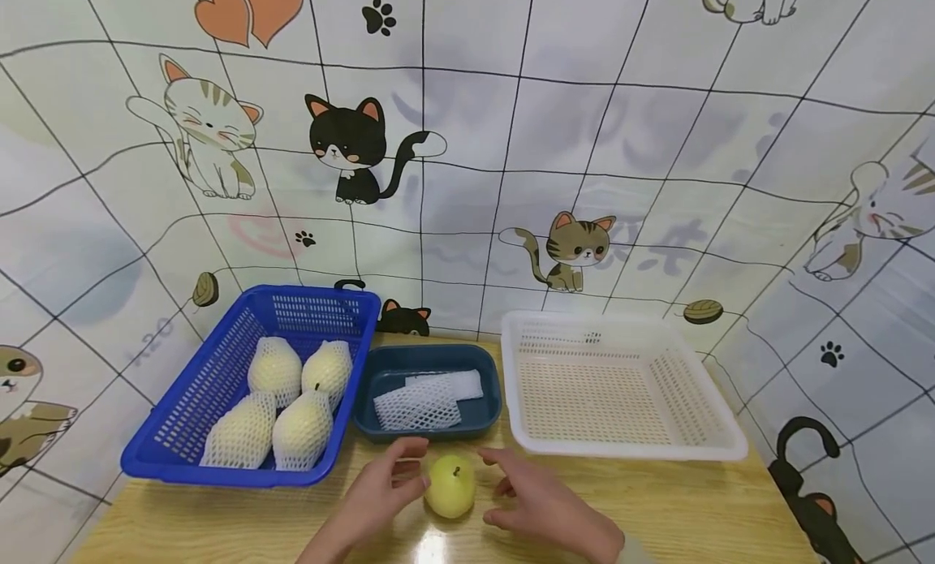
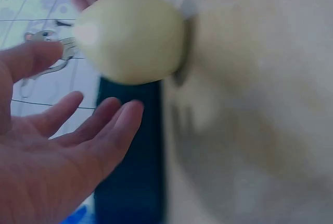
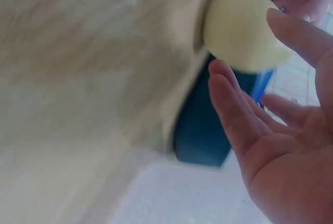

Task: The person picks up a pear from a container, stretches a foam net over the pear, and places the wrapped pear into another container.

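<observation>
A bare yellow pear (image 1: 450, 488) with a short dark stem stands on the wooden table, between my two hands. On its left, my left hand (image 1: 385, 487) has its fingers spread and loosely bent, with a gap to the fruit in the left wrist view. My right hand (image 1: 539, 499) mirrors it on the other side, fingers parted and holding nothing. Just behind the pear sits a dark teal tray (image 1: 427, 436) with white foam net sleeves (image 1: 418, 403) lying flat in it. The right wrist view also shows the pear (image 3: 242, 31) beyond the right fingertips.
At the left stands a blue basket (image 1: 241, 476) holding several pears in white foam nets (image 1: 241, 434). A white basket (image 1: 621, 446) is at the right. Behind them rises a cat-patterned cloth (image 1: 467, 142). The wooden table (image 1: 701, 507) shows in front.
</observation>
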`<state>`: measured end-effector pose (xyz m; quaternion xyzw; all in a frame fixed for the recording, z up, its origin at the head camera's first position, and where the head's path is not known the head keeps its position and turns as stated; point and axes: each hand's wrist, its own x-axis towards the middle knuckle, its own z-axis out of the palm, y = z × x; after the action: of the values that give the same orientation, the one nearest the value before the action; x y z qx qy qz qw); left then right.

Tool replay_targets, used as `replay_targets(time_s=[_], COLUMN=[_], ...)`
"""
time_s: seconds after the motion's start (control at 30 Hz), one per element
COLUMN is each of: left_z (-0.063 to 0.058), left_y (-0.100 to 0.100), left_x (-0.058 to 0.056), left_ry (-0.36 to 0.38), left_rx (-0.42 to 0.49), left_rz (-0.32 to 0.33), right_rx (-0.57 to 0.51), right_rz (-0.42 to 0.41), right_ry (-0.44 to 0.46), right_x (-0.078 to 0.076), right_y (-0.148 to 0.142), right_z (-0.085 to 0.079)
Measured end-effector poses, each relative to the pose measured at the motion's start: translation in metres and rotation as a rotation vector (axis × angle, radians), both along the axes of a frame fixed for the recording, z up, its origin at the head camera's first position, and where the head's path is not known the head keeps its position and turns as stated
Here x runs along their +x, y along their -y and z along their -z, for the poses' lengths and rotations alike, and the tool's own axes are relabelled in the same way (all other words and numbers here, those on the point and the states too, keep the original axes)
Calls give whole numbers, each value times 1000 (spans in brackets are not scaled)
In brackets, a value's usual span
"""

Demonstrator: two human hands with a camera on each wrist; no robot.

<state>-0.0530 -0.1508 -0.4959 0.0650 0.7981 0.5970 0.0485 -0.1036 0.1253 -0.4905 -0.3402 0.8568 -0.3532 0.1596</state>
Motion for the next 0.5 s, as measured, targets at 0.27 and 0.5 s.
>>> replay_targets(time_s=[0.27, 0.5], left_z=[-34, -32], left_y=[-6, -9], left_x=[-40, -77], left_ry=[-249, -179], left_rx=[-389, -736], left_rz=[-223, -194], right_rx=[46, 59], right_rz=[6, -26], right_ry=[-102, -140], right_x=[2, 3], right_y=[-21, -23], right_z=[-11, -8])
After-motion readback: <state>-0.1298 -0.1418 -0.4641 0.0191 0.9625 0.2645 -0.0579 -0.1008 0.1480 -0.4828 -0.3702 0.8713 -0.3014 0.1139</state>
